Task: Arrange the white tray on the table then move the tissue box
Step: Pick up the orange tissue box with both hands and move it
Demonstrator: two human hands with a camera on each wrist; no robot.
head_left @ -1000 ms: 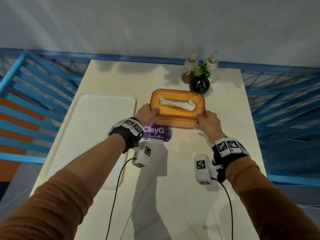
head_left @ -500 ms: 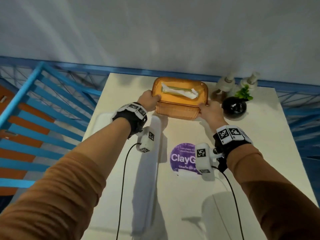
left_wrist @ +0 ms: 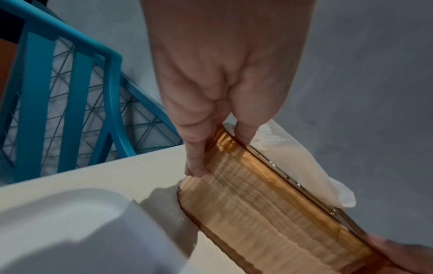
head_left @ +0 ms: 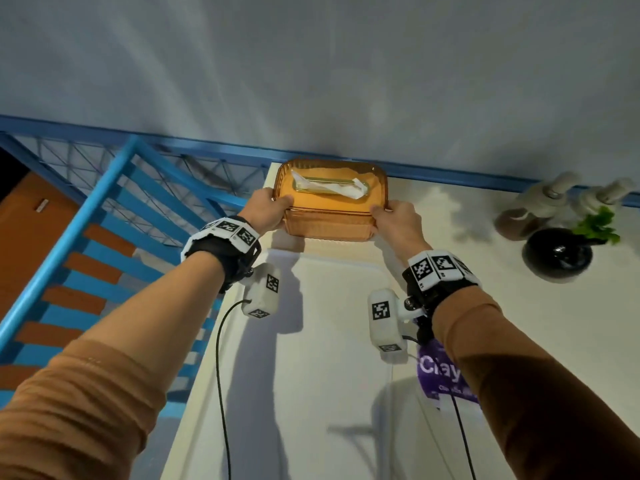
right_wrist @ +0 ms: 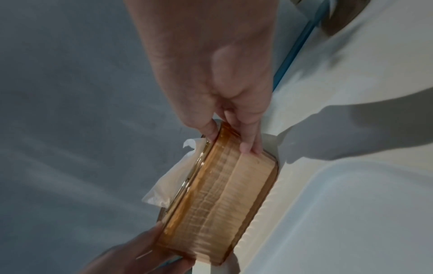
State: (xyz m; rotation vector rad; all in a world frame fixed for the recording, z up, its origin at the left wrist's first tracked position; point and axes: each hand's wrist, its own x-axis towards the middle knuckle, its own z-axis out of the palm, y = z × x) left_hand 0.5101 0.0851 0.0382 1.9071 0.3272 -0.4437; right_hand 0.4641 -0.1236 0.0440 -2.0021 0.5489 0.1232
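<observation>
"Clay", partly hidden, on purple sticker (head_left: pixel 440 375) on table (head_left: pixel 519 306)

One tissue box (head_left: pixel 332 199), one tray (head_left: pixel 311 341), two bottles (head_left: pixel 540 206).

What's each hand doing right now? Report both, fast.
Left hand: grips the left end of the tissue box.
Right hand: grips the box's right end.

A plain pale grey wall (head_left: pixel 311 64) rises behind the cream rectangular table (head_left: pixel 519 306). A blue-painted metal railing (head_left: pixel 114 188) with wire mesh runs beyond the table's left and far edges, orange flooring (head_left: pixel 31 244) below. Light casts soft shadows across the table.
</observation>
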